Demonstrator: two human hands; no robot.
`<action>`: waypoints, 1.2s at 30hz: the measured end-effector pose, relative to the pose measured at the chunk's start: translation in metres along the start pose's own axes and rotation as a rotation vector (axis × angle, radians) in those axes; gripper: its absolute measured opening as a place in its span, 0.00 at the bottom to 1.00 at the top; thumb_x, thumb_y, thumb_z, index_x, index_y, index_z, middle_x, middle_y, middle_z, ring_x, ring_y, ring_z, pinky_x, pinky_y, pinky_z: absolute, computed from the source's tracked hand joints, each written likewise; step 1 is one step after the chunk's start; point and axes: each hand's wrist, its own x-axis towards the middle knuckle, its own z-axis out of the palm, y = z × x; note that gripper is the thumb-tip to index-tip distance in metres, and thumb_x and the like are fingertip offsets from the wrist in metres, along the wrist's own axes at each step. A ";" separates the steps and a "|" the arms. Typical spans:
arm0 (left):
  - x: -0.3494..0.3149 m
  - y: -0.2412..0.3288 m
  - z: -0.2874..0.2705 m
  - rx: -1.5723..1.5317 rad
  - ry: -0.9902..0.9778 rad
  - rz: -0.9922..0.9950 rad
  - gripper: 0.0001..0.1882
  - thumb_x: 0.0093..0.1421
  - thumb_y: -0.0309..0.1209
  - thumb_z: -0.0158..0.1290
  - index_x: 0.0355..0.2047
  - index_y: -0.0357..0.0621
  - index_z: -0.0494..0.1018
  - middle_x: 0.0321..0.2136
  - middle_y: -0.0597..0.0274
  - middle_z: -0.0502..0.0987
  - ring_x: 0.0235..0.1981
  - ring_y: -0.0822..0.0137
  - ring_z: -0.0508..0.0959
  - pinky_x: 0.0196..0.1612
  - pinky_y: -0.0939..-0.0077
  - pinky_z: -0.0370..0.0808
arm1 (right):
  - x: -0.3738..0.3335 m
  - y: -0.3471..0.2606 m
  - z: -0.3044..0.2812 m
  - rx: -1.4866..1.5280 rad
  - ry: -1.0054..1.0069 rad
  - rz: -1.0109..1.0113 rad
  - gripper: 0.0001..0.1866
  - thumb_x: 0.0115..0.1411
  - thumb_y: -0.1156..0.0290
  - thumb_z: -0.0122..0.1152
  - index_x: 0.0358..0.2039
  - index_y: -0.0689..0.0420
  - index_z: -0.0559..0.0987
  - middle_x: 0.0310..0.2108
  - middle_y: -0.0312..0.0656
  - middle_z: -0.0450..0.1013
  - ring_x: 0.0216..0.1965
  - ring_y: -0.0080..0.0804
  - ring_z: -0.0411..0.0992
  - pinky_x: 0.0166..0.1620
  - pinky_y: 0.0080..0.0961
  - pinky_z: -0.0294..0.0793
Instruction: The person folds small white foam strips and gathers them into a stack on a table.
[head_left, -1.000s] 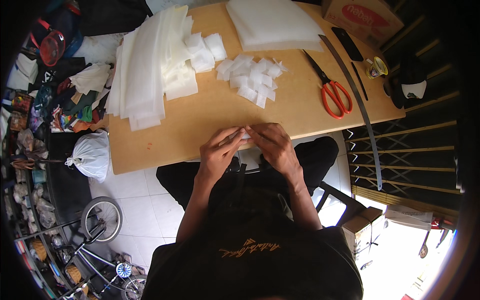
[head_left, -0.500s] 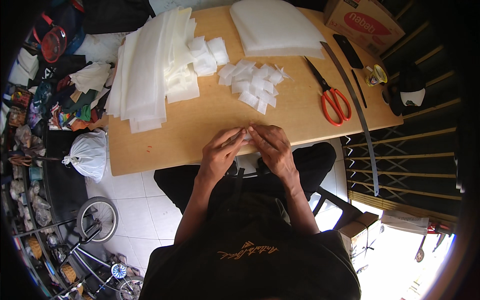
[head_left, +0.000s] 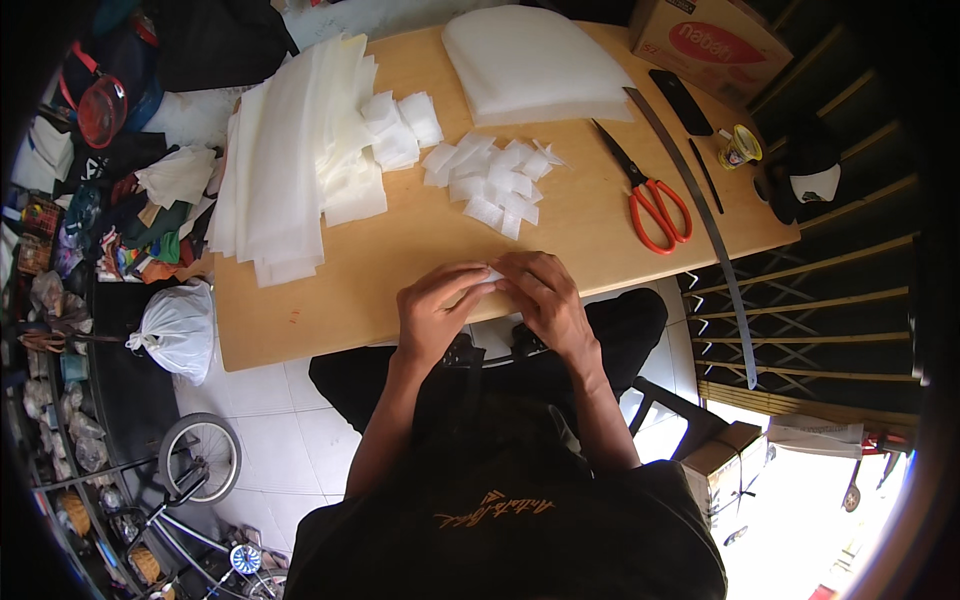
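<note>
A small white piece of foam sheet (head_left: 492, 276) is pinched between my two hands at the near edge of the wooden table (head_left: 330, 310). My left hand (head_left: 435, 305) grips its left end, fingers pressed together. On the other end close the fingers of my right hand (head_left: 543, 298), partly hiding the piece. Just beyond my hands lies a loose pile of small white foam pieces (head_left: 490, 180). Orange-handled scissors (head_left: 655, 205) rest to the right, their blades partly open and pointing away from me.
Long white foam strips (head_left: 285, 170) are stacked at left, beside shorter foam pieces (head_left: 400, 130). A large foam sheet stack (head_left: 530, 65) lies at the back. A long metal strip (head_left: 715, 240) overhangs the right edge, near a phone (head_left: 680, 102), a yellow cup (head_left: 740, 147) and a cardboard box (head_left: 710, 45).
The view has shifted slightly, so the table and its things appear a little lower and further left. Both hands still hold the small foam piece, with the fingers slightly rearranged.
</note>
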 end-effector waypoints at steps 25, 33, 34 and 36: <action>0.086 0.000 0.054 0.480 -0.192 -0.155 0.18 0.58 0.31 0.70 0.45 0.38 0.79 0.43 0.48 0.80 0.47 0.46 0.81 0.49 0.53 0.79 | -0.008 0.012 -0.032 0.237 0.033 0.320 0.13 0.61 0.77 0.72 0.47 0.62 0.87 0.45 0.46 0.81 0.45 0.45 0.80 0.47 0.38 0.80; 0.080 -0.002 0.048 0.496 -0.288 -0.068 0.20 0.59 0.28 0.68 0.51 0.42 0.80 0.44 0.50 0.79 0.49 0.46 0.80 0.50 0.53 0.79 | -0.007 0.012 -0.033 0.247 0.025 0.339 0.13 0.61 0.77 0.73 0.46 0.61 0.87 0.45 0.46 0.82 0.45 0.45 0.80 0.48 0.38 0.80; 0.080 0.001 0.045 0.495 -0.304 -0.069 0.20 0.59 0.27 0.68 0.52 0.42 0.80 0.45 0.50 0.79 0.50 0.47 0.80 0.51 0.53 0.79 | -0.007 0.012 -0.034 0.249 0.018 0.350 0.13 0.60 0.77 0.73 0.46 0.61 0.87 0.45 0.46 0.82 0.45 0.45 0.80 0.48 0.38 0.80; 0.082 0.006 0.043 0.461 -0.336 -0.057 0.19 0.59 0.26 0.67 0.52 0.42 0.80 0.45 0.51 0.78 0.50 0.47 0.80 0.51 0.53 0.79 | -0.008 0.013 -0.034 0.256 0.022 0.337 0.13 0.60 0.77 0.73 0.46 0.60 0.87 0.45 0.46 0.82 0.45 0.45 0.80 0.49 0.38 0.80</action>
